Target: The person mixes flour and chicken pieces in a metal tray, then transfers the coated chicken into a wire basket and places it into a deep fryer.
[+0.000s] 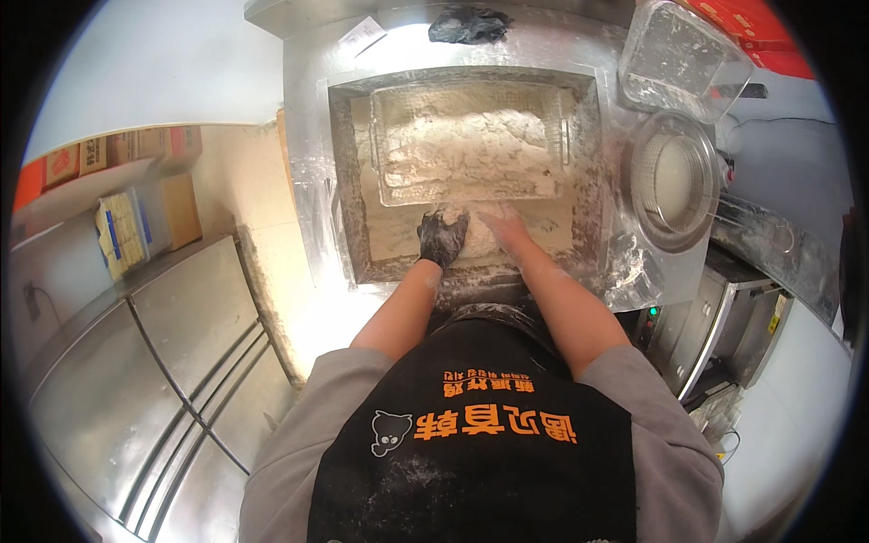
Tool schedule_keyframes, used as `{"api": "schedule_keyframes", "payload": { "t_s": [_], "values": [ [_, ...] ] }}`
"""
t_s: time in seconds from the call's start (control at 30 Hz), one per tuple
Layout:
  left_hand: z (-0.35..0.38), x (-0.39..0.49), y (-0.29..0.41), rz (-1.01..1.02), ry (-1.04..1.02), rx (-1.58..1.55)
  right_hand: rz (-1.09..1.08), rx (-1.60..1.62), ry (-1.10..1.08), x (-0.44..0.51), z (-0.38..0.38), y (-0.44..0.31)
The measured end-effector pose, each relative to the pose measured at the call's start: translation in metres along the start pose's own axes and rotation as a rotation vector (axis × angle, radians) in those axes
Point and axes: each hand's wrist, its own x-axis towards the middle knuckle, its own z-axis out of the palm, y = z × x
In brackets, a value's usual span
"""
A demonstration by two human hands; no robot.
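A deep metal basin (567, 234) set in a steel counter holds pale flour. Across its far part rests a wire-mesh basket (468, 201) with flour heaped inside. Just in front of the basket, my left hand (442, 234), in a black floury glove, is pressed with curved fingers against a flour-coated mass (481, 243). My right hand (504, 227), ungloved and dusted with flour, lies on the other side of that mass. The two hands cup it between them; what is under the flour cannot be told.
A round container (709, 197) with a mesh strainer (669, 180) and a clear plastic tub (679, 61) stand at the right. Behind the basin lie a crumpled black plastic piece (468, 26) and a paper slip (362, 35). A steel cabinet (190, 319) stands at the left.
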Motion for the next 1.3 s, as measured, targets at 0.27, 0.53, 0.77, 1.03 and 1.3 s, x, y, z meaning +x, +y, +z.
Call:
{"api": "schedule_keyframes", "payload": {
  "t_s": [0.27, 0.53, 0.77, 1.03, 1.3],
  "values": [
    [-0.017, -0.026, 0.037, 0.17, 0.156, -0.107, -0.129, 0.491, 0.019, -0.042, 0.001, -0.028],
    [-0.038, -0.008, 0.089, 0.184, 0.48, -0.173, -0.179, 0.305, 0.334, -0.039, 0.005, -0.07],
    [-0.141, 0.032, 0.114, 0.75, 0.437, -0.194, -0.507, 0.486, 0.089, -0.035, -0.065, -0.163],
    [-0.172, -0.031, -0.013, 0.736, 0.563, 0.254, -0.299, -0.387, 0.405, -0.058, -0.106, -0.117],
    [-0.163, -0.088, -0.04, 0.349, 0.375, 0.182, -0.106, -0.959, -0.161, -0.022, -0.013, -0.036]
  ]
}}
